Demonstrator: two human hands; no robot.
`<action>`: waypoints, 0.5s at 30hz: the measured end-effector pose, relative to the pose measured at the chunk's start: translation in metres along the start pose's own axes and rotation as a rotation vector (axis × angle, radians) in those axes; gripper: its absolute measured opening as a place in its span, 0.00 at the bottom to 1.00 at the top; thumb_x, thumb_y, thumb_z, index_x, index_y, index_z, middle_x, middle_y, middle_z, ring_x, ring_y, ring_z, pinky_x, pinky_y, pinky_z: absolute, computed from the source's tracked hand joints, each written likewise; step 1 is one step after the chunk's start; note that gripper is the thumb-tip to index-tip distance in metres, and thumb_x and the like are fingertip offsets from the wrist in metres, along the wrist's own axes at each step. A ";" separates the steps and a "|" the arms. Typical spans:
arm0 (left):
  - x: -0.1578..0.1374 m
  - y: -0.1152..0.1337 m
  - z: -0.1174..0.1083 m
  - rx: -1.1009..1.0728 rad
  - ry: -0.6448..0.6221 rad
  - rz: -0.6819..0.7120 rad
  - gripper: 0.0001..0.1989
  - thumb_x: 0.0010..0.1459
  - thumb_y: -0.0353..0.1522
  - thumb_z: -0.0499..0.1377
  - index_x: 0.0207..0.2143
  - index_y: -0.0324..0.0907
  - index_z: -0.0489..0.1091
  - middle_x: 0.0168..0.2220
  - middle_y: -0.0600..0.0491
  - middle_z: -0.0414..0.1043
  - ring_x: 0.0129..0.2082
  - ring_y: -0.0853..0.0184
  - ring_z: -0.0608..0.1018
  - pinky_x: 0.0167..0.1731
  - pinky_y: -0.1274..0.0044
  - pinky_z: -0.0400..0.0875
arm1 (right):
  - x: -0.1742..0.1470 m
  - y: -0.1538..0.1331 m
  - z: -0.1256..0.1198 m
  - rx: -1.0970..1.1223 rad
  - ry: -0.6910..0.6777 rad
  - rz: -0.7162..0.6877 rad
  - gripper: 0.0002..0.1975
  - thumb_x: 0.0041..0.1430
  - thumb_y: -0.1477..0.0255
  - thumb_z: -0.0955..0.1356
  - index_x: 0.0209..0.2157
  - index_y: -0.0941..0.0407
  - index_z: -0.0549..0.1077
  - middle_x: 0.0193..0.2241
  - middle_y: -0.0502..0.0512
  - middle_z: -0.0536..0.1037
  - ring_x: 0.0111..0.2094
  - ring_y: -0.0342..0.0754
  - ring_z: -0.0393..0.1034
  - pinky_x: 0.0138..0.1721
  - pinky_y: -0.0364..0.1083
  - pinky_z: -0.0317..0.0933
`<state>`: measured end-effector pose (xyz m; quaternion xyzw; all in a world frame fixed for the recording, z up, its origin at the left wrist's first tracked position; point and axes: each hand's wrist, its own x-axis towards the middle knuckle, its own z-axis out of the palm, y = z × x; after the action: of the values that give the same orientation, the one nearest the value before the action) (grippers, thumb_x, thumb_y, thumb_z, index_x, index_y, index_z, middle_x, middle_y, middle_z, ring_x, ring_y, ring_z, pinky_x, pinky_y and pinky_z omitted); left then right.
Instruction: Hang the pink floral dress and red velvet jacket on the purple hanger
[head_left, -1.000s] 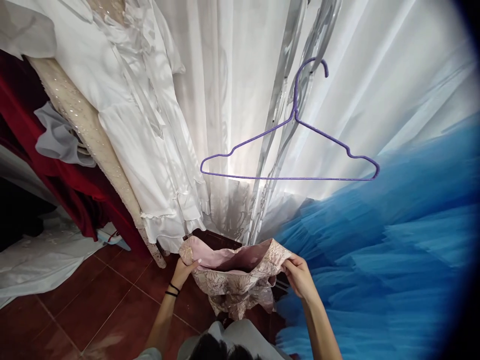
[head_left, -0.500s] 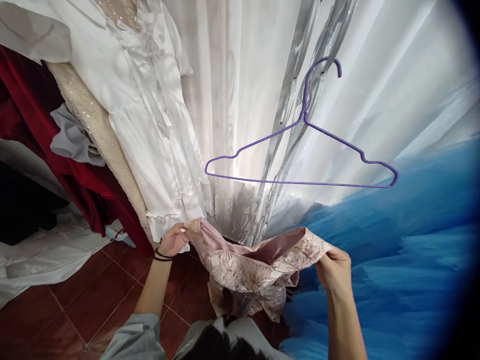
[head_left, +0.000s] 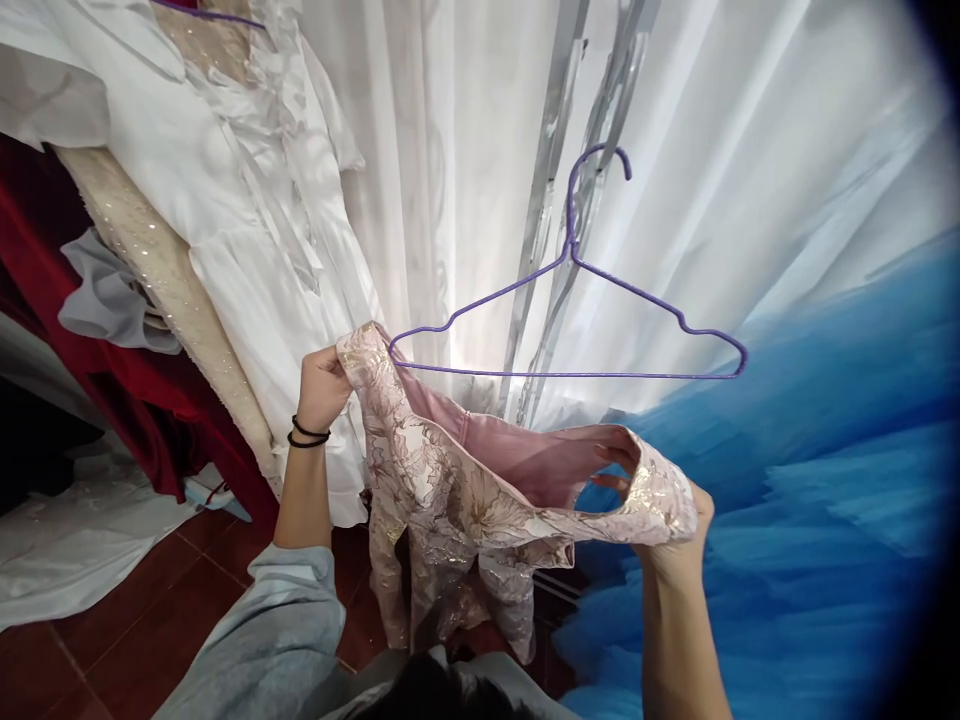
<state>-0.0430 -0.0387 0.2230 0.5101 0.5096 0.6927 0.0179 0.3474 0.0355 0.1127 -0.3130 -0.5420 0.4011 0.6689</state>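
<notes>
My left hand (head_left: 322,388), with black bands at the wrist, grips one shoulder of a pink brocade dress (head_left: 480,490) with gold floral patterning. The purple hanger (head_left: 634,287) has its left end at that shoulder's opening, overlapping the pink lining. My right hand (head_left: 699,515) holds the other shoulder from outside, its fingertips showing through the opening. That shoulder sits below the hanger's right end, apart from it. The dress's neckline gapes between my hands and its lower part hangs down in front of me. What the hanger's hook rests on is unclear.
A white dress (head_left: 247,250), a beige sequined garment (head_left: 180,290) and dark red fabric (head_left: 150,390) hang at the left. Behind the hanger are a white curtain (head_left: 480,200) and metal poles (head_left: 551,150). Blue tulle (head_left: 810,480) fills the right side above red floor tiles (head_left: 135,620).
My left hand has raised its shoulder of the dress to the hanger's left end. My right hand's fingers now reach inside the other shoulder. The view has shifted slightly.
</notes>
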 end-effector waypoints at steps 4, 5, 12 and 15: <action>0.019 0.016 0.035 -0.064 -0.119 0.034 0.15 0.38 0.38 0.71 0.25 0.36 0.76 0.26 0.52 0.76 0.34 0.63 0.78 0.38 0.74 0.74 | 0.010 -0.010 0.003 0.026 0.220 -0.080 0.07 0.41 0.69 0.73 0.22 0.57 0.73 0.20 0.49 0.68 0.24 0.43 0.60 0.22 0.42 0.57; 0.020 0.018 0.043 -0.065 -0.146 0.035 0.14 0.39 0.38 0.71 0.25 0.36 0.76 0.26 0.52 0.76 0.32 0.64 0.78 0.37 0.75 0.74 | 0.012 -0.011 0.001 -0.003 0.322 -0.134 0.06 0.39 0.73 0.72 0.20 0.57 0.71 0.19 0.46 0.65 0.22 0.40 0.56 0.22 0.41 0.55; 0.017 0.010 0.070 0.023 -0.128 -0.031 0.11 0.38 0.35 0.68 0.20 0.36 0.75 0.18 0.58 0.67 0.24 0.71 0.69 0.24 0.80 0.65 | 0.026 -0.002 -0.029 -0.110 0.565 -0.149 0.05 0.37 0.74 0.69 0.22 0.60 0.76 0.19 0.47 0.72 0.24 0.41 0.61 0.27 0.41 0.61; 0.021 0.012 0.071 0.079 -0.040 0.029 0.09 0.40 0.33 0.65 0.19 0.35 0.72 0.16 0.60 0.61 0.23 0.74 0.63 0.22 0.83 0.59 | 0.039 0.001 -0.048 -0.078 0.555 -0.111 0.09 0.36 0.74 0.70 0.25 0.60 0.79 0.24 0.49 0.77 0.24 0.41 0.65 0.29 0.42 0.65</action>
<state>0.0047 0.0157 0.2436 0.5315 0.5288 0.6617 -0.0019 0.3972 0.0712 0.1202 -0.4062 -0.3696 0.2419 0.7999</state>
